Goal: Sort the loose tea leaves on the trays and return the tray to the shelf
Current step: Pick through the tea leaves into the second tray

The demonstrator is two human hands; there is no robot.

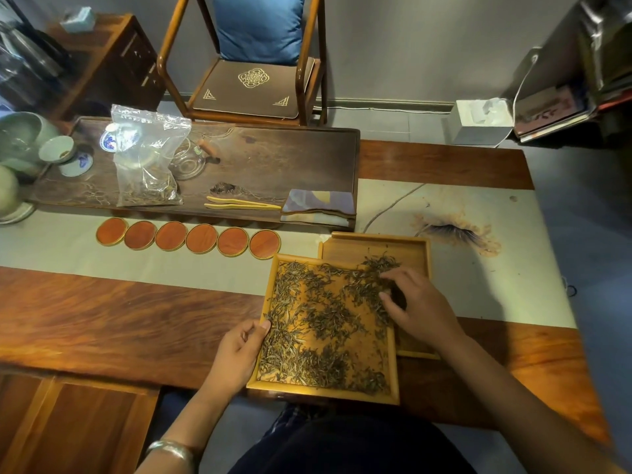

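1. Location: the front tray (pixel 270 302), a shallow square of pale wood, sits at the near edge of the table (pixel 119 319), its near rim overhanging toward the person's lap. Its far right corner overlaps a second tray (pixel 376 246) of the same make, which lies partly beneath it on the cloth runner (pixel 205 265).
2. Contents: tea leaves (pixel 321 323) cover most of the front tray in a thin, uneven scatter, denser at the left rim and near edge, with bare wood showing mid-tray. A smaller heap lies in the second tray by the overlap.
3. Appearance: the leaves are thin, dark, wiry and dry-looking, some paler green.
4. Left hand (pixel 239 350): it rests against the tray's left rim, fingers curled over the edge, thumb tip at the leaves. It appears to steady the tray.
5. Right hand (pixel 415 306): it hovers over the far right corner, fingers bent and drawn toward the thumb over the leaves. Whether any leaf is pinched cannot be told.
6. Handling judgement: the leaves are likely very light, brittle and easily scattered; pick them in small pinches. The tray looks rigid and light; take it by opposite rims and keep it level.
7. Risk: the overlap and overhang may let the front tray tip.
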